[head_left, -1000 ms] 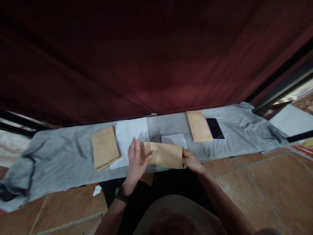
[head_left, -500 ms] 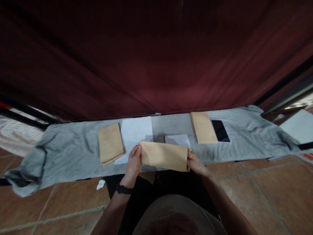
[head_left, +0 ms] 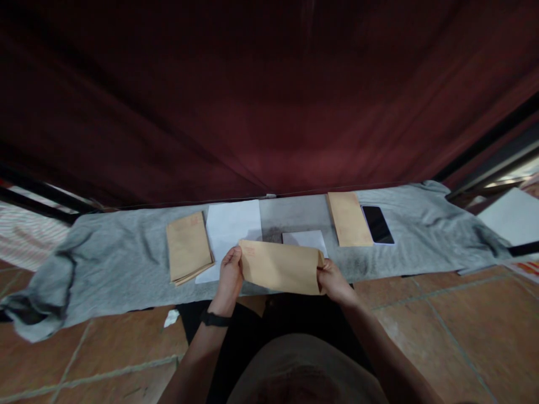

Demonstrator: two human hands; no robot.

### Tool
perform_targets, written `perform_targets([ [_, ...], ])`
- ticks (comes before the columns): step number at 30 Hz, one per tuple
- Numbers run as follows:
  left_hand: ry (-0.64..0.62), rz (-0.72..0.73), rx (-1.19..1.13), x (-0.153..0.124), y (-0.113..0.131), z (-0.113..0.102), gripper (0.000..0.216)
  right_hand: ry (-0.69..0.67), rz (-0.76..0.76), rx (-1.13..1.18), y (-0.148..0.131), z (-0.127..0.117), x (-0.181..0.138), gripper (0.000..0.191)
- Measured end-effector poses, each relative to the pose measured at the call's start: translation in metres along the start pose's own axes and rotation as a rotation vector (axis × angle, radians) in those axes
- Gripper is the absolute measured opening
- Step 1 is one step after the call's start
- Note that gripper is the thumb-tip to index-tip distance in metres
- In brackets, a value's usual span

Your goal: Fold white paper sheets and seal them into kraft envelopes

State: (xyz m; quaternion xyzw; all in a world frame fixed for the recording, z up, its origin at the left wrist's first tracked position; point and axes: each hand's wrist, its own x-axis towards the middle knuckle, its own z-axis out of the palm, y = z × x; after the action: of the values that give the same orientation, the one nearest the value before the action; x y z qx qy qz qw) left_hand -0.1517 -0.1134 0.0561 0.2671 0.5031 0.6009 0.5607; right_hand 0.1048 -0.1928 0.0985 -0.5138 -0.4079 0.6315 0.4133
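Note:
I hold a brown envelope point(head_left: 281, 267) lengthwise between both hands, just above the near edge of a grey cloth point(head_left: 118, 264). My left hand point(head_left: 230, 277) grips its left end with fingers closed; a black watch sits on that wrist. My right hand point(head_left: 333, 281) pinches its right end. A folded white sheet point(head_left: 304, 238) lies on the cloth just behind the envelope. A larger white sheet point(head_left: 232, 225) lies behind my left hand.
A stack of brown envelopes point(head_left: 187, 247) lies left of the white sheet. Another brown envelope point(head_left: 348, 219) and a black phone point(head_left: 378, 224) lie at the right. A dark red curtain point(head_left: 269, 101) hangs behind the cloth. Tiled floor point(head_left: 455, 331) surrounds me.
My left hand has gone from lying flat with spread fingers on the envelope's left part to gripping its left end. The envelope now sits straighter between both hands.

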Motion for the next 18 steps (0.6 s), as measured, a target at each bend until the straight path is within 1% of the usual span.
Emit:
perform_targets([
  [3, -0.028, -0.010, 0.023, -0.001, -0.001, 0.001, 0.043, 0.012, 0.005, 0.001, 0.000, -0.001, 0.000, 0.040],
  [5, -0.049, 0.020, 0.101, -0.003, -0.002, -0.001, 0.042, 0.030, -0.001, -0.001, 0.001, -0.004, 0.000, 0.041],
  [7, -0.066, 0.101, 0.235, -0.006, 0.000, -0.004, 0.040, 0.044, -0.005, 0.020, 0.002, -0.007, 0.000, 0.040],
  [8, -0.081, 0.172, 0.332, -0.008, 0.001, -0.006, 0.041, 0.046, -0.007, 0.034, 0.003, -0.008, 0.000, 0.040],
  [9, -0.106, 0.260, 0.445, -0.011, 0.004, -0.008, 0.047, 0.044, -0.008, 0.050, 0.003, -0.009, 0.000, 0.039],
  [11, -0.216, 0.473, 0.737, -0.018, 0.010, -0.010, 0.075, 0.040, -0.013, 0.074, 0.004, -0.010, 0.000, 0.038],
  [13, -0.395, 0.686, 1.065, -0.027, 0.018, -0.009, 0.102, 0.045, -0.019, 0.075, 0.004, -0.009, 0.000, 0.036],
  [14, -0.487, 0.773, 1.209, -0.033, 0.021, -0.008, 0.110, 0.048, -0.021, 0.067, 0.004, -0.008, 0.000, 0.036],
  [16, -0.630, 0.896, 1.427, -0.043, 0.025, -0.002, 0.111, 0.048, -0.020, 0.048, 0.004, -0.006, 0.001, 0.036],
  [18, -0.702, 0.958, 1.547, -0.051, 0.027, 0.003, 0.109, 0.034, -0.013, 0.036, 0.006, -0.004, 0.002, 0.037],
])
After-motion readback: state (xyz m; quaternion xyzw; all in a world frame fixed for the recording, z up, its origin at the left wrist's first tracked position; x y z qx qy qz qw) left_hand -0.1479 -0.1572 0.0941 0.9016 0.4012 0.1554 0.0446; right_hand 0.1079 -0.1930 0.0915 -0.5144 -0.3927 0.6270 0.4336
